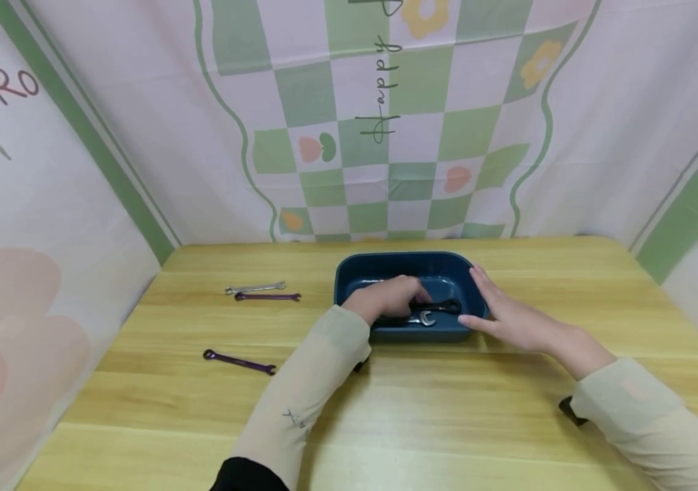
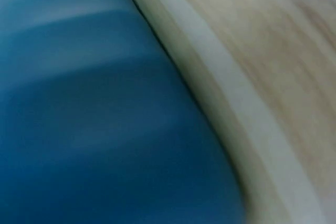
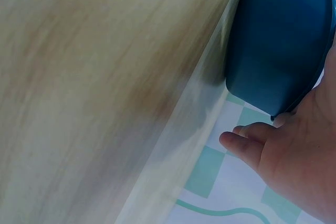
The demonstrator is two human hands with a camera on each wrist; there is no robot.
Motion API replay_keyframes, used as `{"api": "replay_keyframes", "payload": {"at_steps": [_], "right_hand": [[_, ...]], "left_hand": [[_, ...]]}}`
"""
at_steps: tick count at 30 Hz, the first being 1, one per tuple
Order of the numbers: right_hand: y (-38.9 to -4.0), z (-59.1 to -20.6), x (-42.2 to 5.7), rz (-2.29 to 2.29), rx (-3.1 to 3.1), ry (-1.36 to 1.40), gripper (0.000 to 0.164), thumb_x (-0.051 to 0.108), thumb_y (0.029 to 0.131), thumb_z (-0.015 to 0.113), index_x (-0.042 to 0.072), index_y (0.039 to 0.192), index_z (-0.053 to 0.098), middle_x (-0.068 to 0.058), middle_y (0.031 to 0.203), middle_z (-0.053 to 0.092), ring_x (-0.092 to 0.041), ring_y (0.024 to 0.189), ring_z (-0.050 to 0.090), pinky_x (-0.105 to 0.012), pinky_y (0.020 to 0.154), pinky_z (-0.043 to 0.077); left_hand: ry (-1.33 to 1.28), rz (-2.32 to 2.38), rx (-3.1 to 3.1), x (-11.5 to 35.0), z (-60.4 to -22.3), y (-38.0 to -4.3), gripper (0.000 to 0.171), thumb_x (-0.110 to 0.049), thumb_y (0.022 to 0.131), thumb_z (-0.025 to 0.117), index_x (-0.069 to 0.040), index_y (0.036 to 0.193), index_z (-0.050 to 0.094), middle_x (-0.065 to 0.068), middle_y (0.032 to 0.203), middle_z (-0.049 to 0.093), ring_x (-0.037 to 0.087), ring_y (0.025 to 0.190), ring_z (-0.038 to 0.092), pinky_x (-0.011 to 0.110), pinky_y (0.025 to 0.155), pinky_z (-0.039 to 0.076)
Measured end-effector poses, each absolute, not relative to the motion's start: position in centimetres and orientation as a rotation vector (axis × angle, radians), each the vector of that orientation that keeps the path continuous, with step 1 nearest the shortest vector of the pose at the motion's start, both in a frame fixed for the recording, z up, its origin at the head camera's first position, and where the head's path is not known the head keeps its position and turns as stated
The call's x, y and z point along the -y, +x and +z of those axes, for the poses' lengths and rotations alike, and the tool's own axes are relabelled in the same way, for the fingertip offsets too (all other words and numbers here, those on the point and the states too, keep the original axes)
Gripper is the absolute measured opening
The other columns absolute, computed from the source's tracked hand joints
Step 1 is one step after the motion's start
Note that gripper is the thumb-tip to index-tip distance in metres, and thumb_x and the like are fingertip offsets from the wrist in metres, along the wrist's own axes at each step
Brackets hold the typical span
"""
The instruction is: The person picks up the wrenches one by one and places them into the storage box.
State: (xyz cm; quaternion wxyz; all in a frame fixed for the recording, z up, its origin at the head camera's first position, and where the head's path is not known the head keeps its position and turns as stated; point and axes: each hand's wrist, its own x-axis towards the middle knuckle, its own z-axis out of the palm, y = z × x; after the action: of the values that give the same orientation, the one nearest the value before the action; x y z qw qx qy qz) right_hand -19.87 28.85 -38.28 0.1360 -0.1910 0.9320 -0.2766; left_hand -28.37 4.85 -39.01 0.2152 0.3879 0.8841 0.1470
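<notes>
A dark blue rectangular bin sits on the wooden table. My left hand reaches down into it, fingers curled at a black wrench. Just in front of that wrench lies a silver open-end wrench, partly hidden by the hand. My right hand rests against the bin's right end, thumb spread toward the front rim and fingers extended along the side. In the right wrist view, this hand is beside the bin's outer wall. Only the bin's blurred wall and tabletop fill the left wrist view.
Left of the bin, a silver wrench and a purple wrench lie close together. Another purple wrench lies nearer the front. Behind the wooden table hangs a green-and-white checked cloth.
</notes>
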Motion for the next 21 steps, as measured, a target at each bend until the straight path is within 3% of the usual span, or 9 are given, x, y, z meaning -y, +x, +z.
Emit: {"api": "replay_keyframes", "payload": {"at_steps": [7,21], "right_hand": [[-19.89,-38.36,-28.89,-0.791,-2.698,-0.565,0.099,0.050,0.105,0.053,0.007,0.162,-0.016,-0.015,0.167,-0.022,-0.056,0.147,0.012,-0.070,0.113,0.019],[-19.99,-38.24,-28.81,-0.790,-2.691,-0.566,0.099,0.048,0.105,0.054,0.008,0.161,-0.018,-0.015,0.166,-0.023,-0.056,0.148,0.008,-0.071,0.113,0.017]], "left_hand": [[1.060,0.363,-2.469,-4.98,-38.90,-28.07,0.050,0.012,0.094,0.062,-0.013,0.137,0.068,0.002,0.137,0.064,0.012,0.127,0.056,0.023,0.104,0.045],[1.022,0.358,-2.531,-4.97,-38.90,-27.76,0.047,0.009,0.097,0.061,-0.016,0.136,0.069,-0.002,0.136,0.065,0.009,0.122,0.059,0.023,0.103,0.046]]}}
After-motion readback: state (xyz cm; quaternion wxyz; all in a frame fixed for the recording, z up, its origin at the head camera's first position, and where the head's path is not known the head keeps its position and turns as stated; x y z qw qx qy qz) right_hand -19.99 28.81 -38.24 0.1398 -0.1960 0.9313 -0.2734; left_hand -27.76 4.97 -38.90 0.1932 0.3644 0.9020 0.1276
